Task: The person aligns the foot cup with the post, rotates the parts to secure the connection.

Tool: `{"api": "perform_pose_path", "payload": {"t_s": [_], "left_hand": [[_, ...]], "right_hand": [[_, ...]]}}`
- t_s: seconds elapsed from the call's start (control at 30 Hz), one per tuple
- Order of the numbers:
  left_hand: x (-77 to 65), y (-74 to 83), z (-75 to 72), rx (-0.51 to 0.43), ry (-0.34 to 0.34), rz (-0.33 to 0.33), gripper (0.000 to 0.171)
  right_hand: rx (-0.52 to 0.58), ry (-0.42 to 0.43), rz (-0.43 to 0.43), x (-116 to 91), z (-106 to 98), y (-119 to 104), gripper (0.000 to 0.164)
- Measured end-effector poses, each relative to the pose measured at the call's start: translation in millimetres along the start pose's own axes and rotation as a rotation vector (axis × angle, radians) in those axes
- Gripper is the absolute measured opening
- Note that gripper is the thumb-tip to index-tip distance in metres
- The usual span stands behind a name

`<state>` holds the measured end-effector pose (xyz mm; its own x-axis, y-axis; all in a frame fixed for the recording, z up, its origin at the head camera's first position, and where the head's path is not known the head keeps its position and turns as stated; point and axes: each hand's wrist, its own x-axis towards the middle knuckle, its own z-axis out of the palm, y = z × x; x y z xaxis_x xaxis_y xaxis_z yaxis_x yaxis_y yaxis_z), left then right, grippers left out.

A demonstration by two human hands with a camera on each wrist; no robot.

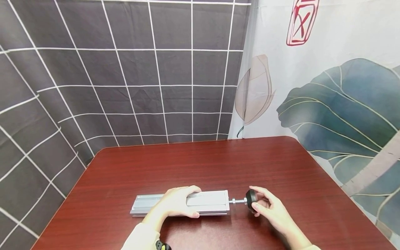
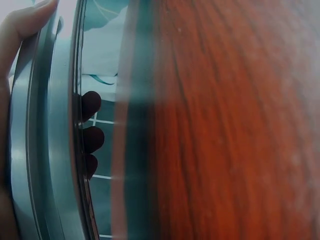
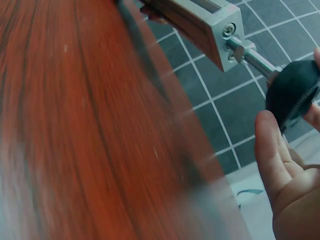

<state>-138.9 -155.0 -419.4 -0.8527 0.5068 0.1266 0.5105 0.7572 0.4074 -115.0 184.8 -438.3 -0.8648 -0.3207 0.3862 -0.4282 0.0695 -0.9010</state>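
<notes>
A silver aluminium profile (image 1: 210, 198) lies lengthwise across the front of the table. My left hand (image 1: 179, 202) grips it around the middle, thumb on the near side; in the left wrist view several fingertips (image 2: 92, 140) curl past the far edge. From the profile's right end plate (image 3: 231, 37) a threaded rod (image 3: 260, 63) with nuts sticks straight out. At the rod's outer end sits a black round levelling foot (image 1: 250, 199). My right hand (image 1: 272, 209) pinches this foot between thumb and fingers. The palm side shows in the right wrist view.
The reddish-brown wood-grain table (image 1: 193, 159) has rounded back corners. Behind it hangs a dark grey curtain (image 1: 175, 69) with a white grid; a white curtain (image 1: 275, 21) with leaf prints hangs on the right. A dark wristband (image 1: 161, 245) is on the left wrist.
</notes>
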Motion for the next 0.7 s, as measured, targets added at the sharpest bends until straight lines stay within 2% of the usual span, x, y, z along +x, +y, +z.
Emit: {"api": "perform_pose_path", "payload": {"t_s": [0.3,0.53,0.7], "left_hand": [[0.8,-2.5,-4.2,0.011,-0.001,0.004,0.07],[0.3,1.8,-12.3,0.012,-0.04,-0.021,0.073],[2.5,3.1,-11.3,0.03,-0.05,-0.042,0.072]], "right_hand": [[-0.03,0.093,0.07,8.6,6.8,-13.1,0.038],[-0.057,0.153,0.168,13.9,11.6,-23.0,0.03],[-0.106,0.168,0.271,15.1,12.2,-24.2,0.027]]}}
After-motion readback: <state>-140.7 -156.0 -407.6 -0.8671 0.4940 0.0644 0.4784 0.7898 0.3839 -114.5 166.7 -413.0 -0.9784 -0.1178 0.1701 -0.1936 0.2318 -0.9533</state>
